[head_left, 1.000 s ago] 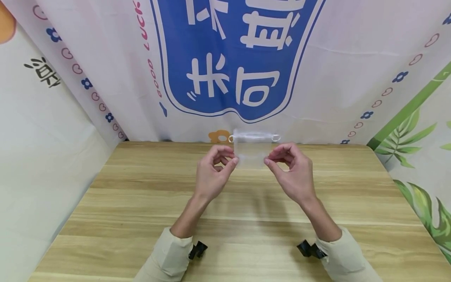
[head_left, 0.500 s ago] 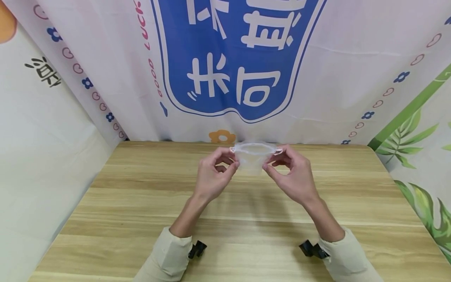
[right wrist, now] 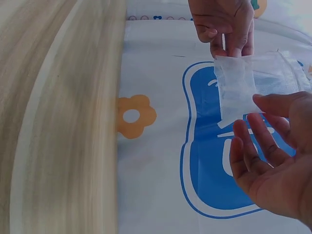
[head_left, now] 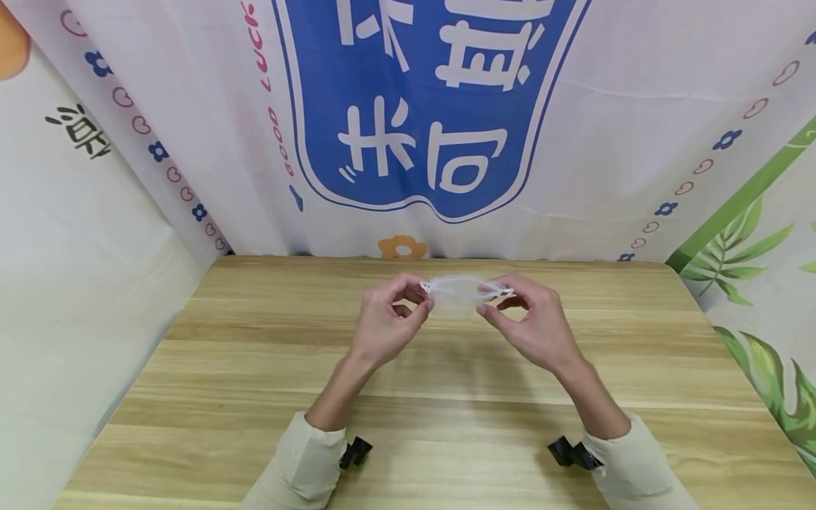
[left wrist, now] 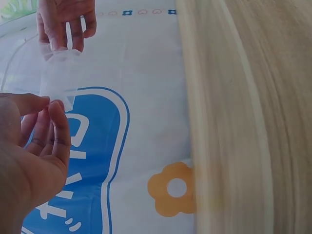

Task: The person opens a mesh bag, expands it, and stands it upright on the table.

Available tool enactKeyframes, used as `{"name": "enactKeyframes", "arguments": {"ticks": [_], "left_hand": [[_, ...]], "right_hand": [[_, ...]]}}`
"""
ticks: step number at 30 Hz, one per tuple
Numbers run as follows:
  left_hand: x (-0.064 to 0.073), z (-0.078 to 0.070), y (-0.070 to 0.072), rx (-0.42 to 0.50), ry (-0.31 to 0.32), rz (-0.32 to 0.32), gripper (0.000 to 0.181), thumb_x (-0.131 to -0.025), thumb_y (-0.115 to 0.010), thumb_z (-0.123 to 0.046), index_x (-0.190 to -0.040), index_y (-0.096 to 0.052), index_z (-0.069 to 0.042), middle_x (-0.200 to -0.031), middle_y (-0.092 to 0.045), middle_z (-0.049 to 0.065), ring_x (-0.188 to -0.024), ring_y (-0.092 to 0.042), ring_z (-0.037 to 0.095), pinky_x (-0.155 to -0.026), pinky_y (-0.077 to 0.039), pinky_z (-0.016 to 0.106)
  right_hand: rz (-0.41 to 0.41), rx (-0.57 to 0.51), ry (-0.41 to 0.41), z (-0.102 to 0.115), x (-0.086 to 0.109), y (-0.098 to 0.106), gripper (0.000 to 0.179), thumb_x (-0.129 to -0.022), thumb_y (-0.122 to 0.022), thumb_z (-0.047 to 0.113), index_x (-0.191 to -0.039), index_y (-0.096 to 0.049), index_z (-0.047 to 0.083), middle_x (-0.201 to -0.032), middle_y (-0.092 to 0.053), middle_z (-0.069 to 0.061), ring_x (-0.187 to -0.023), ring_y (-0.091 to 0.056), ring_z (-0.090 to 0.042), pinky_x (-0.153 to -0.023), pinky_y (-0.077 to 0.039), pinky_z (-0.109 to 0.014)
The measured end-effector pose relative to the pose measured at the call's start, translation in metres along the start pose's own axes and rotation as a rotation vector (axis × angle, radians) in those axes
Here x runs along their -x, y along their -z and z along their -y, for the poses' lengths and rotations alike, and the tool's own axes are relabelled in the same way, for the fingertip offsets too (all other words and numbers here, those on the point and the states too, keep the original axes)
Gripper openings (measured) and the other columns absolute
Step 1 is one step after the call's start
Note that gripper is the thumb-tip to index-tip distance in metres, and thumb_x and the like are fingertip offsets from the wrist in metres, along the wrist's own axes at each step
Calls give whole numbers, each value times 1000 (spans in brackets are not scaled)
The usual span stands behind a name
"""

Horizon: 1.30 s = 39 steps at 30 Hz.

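A small translucent drawstring pouch [head_left: 455,300] with white loops at its two top corners is held above the table, near its far edge. My left hand [head_left: 387,319] pinches one side of it between thumb and fingers. On the opposite side, my right hand [head_left: 539,322] pinches the pouch, its thumb lying on the film. The pouch mouth looks spread apart in the head view. Its sheer, crinkled body [right wrist: 237,87] shows in the right wrist view, stretched between both hands. I cannot make out anything inside it.
Below the hands is a wood-grain table [head_left: 255,368]. A white cloth backdrop [head_left: 586,163] with a blue printed panel hangs behind its far edge. Cream sleeves [head_left: 299,453] with black clip-like devices [head_left: 355,452] cover the forearms.
The pouch has come down and nearer, from in front of the backdrop to over the table. Its top has tipped toward the camera, showing the mouth. Both hands keep their pinch.
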<state>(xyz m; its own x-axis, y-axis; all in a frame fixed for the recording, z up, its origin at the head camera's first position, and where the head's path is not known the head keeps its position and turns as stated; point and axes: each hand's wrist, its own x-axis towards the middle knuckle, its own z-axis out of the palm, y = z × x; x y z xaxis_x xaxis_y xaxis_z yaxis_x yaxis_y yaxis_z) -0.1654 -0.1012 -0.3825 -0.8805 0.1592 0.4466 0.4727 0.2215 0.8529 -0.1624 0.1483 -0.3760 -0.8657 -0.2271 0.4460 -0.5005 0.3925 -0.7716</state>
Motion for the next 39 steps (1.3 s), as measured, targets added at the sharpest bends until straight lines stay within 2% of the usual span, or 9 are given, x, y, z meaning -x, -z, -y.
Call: {"name": "enactKeyframes", "arguments": {"ticks": [4,12,19,23,27,32,36,39], "left_hand": [[1,3,-2,18,63,60,19,-91,-76,9,-108,-73,4,-93,-76,19,-83,-74,16,-63,-62,22],[1,4,-1,125,184,109,6,-94,-71,6,-99,-68,5,-92,-71,21,-79,-70,15,-59,-62,29],[1,0,-2,134,226,134,7,-95,-71,4,-102,-69,2,-93,-70,17,-79,-70,16,-59,-61,26],[1,-2,-2,95,210,147,9,-96,-72,2,-104,-71,1,-93,-71,16,-82,-69,16,-60,-62,29],[2,-3,0,-19,170,133,11,-96,-73,-1,-106,-73,-2,-92,-73,14,-83,-69,17,-62,-60,25],[3,0,1,-122,98,116,10,-95,-75,-1,-105,-74,-3,-91,-76,12,-85,-73,21,-65,-63,28],[3,3,0,-164,27,103,9,-93,-74,3,-101,-73,-2,-95,-77,14,-84,-75,23,-63,-64,27],[3,3,0,-187,-5,94,9,-92,-73,4,-99,-73,-2,-98,-77,14,-84,-76,23,-62,-64,26]], "right_hand": [[44,-14,-21,-3,1,2,29,-90,-83,-3,-117,-76,4,-110,-78,-11,-96,-72,-10,-83,-63,-21],[124,-52,-33,-15,2,0,32,-89,-77,-13,-118,-70,-3,-109,-75,-18,-100,-74,-20,-84,-64,-23],[150,-70,-93,-18,2,-10,37,-88,-80,-10,-122,-73,1,-113,-78,-16,-98,-75,-22,-83,-65,-24],[136,-39,-74,-18,2,-9,33,-89,-80,-8,-120,-75,4,-107,-80,-13,-94,-75,-19,-82,-64,-24],[130,-26,-51,-18,2,-4,32,-88,-83,-7,-117,-76,5,-106,-81,-11,-93,-75,-17,-82,-65,-25],[162,-12,-33,-17,2,3,29,-88,-86,0,-114,-75,7,-107,-80,-9,-97,-75,-19,-84,-66,-30],[163,9,-15,-15,2,4,31,-88,-89,6,-115,-76,7,-111,-79,-8,-103,-74,-24,-87,-66,-35],[154,19,-13,-13,2,6,31,-88,-89,8,-117,-76,7,-113,-79,-7,-105,-75,-25,-87,-65,-32]]}}
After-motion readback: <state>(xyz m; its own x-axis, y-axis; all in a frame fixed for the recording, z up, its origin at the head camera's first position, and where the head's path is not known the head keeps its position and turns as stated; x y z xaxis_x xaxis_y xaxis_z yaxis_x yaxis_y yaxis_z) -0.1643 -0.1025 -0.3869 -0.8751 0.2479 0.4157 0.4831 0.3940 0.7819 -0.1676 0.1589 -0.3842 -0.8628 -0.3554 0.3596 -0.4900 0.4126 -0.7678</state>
